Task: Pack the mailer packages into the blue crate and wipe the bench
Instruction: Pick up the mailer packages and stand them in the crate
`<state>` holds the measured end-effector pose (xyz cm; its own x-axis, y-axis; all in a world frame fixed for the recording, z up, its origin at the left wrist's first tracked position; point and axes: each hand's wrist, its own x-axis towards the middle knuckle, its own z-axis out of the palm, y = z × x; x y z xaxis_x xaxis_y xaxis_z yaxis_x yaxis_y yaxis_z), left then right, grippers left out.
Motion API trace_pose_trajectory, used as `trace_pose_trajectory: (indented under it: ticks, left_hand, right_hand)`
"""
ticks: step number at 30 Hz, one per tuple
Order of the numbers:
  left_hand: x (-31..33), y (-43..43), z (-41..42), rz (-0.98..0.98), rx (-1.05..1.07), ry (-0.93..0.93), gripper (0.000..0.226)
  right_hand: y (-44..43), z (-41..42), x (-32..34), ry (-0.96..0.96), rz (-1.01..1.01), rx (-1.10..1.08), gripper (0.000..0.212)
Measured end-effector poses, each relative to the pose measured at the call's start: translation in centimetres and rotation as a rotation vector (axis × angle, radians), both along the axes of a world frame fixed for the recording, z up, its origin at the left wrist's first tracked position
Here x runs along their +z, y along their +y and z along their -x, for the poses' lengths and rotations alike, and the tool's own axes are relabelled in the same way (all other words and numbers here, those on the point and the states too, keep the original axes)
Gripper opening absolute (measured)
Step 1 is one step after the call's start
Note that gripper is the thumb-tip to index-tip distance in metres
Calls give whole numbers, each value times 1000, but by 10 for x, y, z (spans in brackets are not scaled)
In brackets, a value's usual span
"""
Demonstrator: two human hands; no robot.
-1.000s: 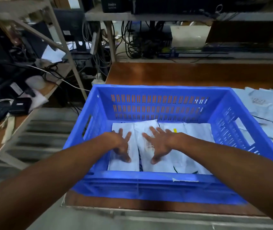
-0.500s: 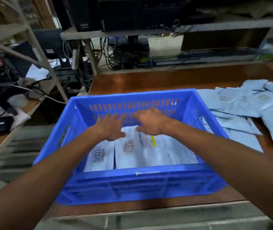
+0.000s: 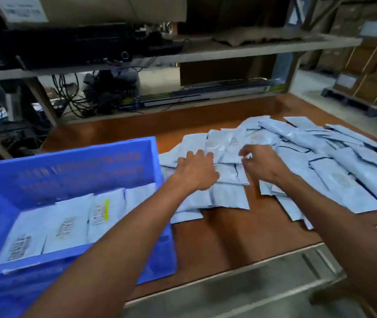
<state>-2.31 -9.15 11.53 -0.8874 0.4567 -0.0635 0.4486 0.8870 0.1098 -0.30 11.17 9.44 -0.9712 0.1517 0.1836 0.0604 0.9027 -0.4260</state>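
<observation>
Now both hands are out over the pile of mailers point(image 3: 320, 157), which is spread across the middle and right of the frame on the brown tabletop point(image 3: 217, 244). The left hand point(image 3: 196, 173) lies on the left part of the pile with its fingers stretched out and pressing down. It holds nothing. The right hand point(image 3: 263, 167) is just beside it, with its fingers bent in at the edge of one mailer point(image 3: 226, 145). That spot is too blurry to tell if the hand grips the mailer or only touches it.

That mailer sits between the two hands, and its long side points up the frame, away from the person. The blue crate point(image 3: 72, 157) is at the lower left, so anything picked up has to travel left. The left hand is nearer to the crate. A row of packed mailers point(image 3: 68, 226) lies flat on the crate floor, side by side, with long sides also pointing up the frame. So I think the next one can go in without being turned.
</observation>
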Motion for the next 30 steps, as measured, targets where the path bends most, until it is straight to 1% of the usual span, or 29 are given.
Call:
trace_pose_trajectory:
  ticks: [3,5,7,8,9,10,11,12,13,16,21,23,24,26,27,28,30]
  left_hand:
    - [-41,40,1,54,115,-178,68]
    - [-71,50,-3,61,211,-241,67]
    - [-100,49,-9,60,285,-195,66]
    - [-112,48,-9,46,318,-155,68]
    - [-121,46,-8,17,352,-131,69]
    - [-127,45,-6,-12,383,-128,71]
    - [-131,45,-2,-31,407,-140,73]
    - [-135,46,1,-36,421,-158,74]
    - [-139,47,2,-27,426,-171,74]
    - [-148,51,-2,15,417,-120,63]
    - [-137,41,-39,120,349,36,72]
    - [-131,33,-67,185,285,42,73]
    - [-131,29,-82,198,258,19,69]
    - [-132,22,-104,138,261,-23,61]
    - [-131,20,-105,89,281,-22,62]
    - [-131,19,-101,48,304,-10,67]
    - [-138,19,-82,-1,343,19,75]
  right_hand:
    - [53,-17,-41,-104,7,-59,27]
    - [81,-22,-65,-133,-55,-78,36]
    - [103,-21,-84,-67,-157,-114,44]
    - [112,-18,-92,-64,-203,-150,49]
    - [120,-15,-99,-113,-240,-197,56]
    - [127,-11,-105,-203,-246,-244,63]
    - [133,-7,-112,-296,-216,-271,68]
    - [135,-4,-118,-367,-179,-264,69]
    - [134,-2,-123,-385,-164,-227,67]
    - [115,-9,-130,-249,-225,-89,58]
    - [68,-48,-122,-161,-230,4,63]
    - [51,-66,-118,-137,-206,44,65]
    - [45,-75,-118,-138,-204,70,65]
    - [37,-89,-118,-114,-214,94,58]
    - [35,-92,-118,-87,-220,80,56]
    - [34,-93,-118,-73,-223,59,57]
    - [32,-85,-122,-140,-215,26,69]
